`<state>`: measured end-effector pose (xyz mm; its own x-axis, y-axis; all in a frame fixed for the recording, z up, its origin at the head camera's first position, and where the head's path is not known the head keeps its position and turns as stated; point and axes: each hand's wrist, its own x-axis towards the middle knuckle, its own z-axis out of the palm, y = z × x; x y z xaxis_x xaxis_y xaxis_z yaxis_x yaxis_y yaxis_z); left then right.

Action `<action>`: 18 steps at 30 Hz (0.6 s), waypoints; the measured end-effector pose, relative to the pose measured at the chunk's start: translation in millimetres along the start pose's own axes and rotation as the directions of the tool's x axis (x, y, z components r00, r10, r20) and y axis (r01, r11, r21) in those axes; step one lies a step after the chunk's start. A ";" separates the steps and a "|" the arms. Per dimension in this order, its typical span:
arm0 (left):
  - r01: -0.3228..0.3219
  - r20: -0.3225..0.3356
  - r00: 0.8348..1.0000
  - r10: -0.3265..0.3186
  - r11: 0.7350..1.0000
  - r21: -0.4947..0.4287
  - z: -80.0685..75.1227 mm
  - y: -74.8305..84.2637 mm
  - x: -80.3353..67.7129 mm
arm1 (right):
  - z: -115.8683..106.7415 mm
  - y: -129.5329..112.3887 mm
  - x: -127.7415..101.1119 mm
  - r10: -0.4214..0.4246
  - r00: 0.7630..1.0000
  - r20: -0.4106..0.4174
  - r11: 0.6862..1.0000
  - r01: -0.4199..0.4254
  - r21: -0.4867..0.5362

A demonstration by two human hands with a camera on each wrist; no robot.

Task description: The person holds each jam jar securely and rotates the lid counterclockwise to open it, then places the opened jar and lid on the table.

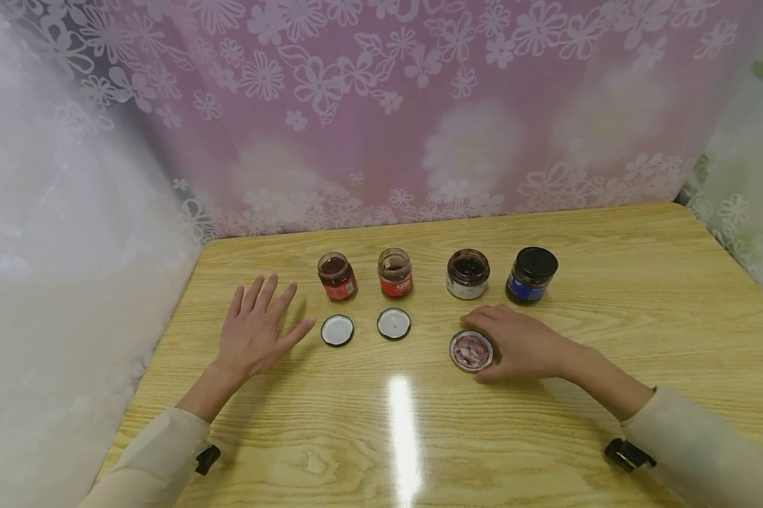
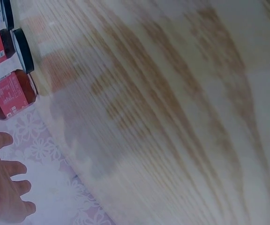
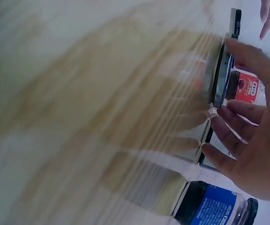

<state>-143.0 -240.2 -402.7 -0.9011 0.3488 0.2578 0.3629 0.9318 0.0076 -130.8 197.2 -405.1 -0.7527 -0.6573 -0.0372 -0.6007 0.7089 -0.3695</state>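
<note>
My right hand has its thumb and fingers curled around opposite edges of a jar lid, which is inside up and smeared with pinkish residue. From the right wrist view, the lid appears edge-on, the thumb at one end and fingertips at the other. Over the table's left side, my left hand is spread with straight fingers, holding nothing. Beside its thumb lies a white-lined lid, with a second white-lined lid to the right.
Behind the lids stand three uncapped jars: a red-labelled jar, another red-labelled jar and a white-labelled dark jar. A blue-labelled jar at the right wears its black lid. A pink floral curtain hangs behind the wooden table.
</note>
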 end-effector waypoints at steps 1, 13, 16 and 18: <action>0.001 0.001 1.000 -0.001 1.000 0.002 -0.3 0.0 -0.2 | -0.2 -0.7 0.5 -0.001 1.000 -0.005 1.000 0.001 -0.002; 0.018 0.005 1.000 -0.018 1.000 -0.005 1.6 -0.8 -4.9 | -1.9 1.0 4.3 -0.003 0.999 -0.034 1.000 0.004 0.015; 0.020 0.007 1.000 -0.019 1.000 -0.004 2.0 -1.1 -5.4 | -1.7 2.0 4.6 -0.013 0.999 -0.041 1.000 0.013 0.016; 0.020 0.006 1.000 -0.020 1.000 -0.002 2.2 -1.5 -5.4 | -1.5 2.6 4.5 -0.017 0.999 -0.043 1.000 0.018 0.016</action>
<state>-139.1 -243.2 -406.2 -0.9095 0.3310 0.2517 0.3455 0.9383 0.0145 -136.2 196.4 -404.8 -0.7533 -0.6576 0.0087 -0.6094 0.6931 -0.3850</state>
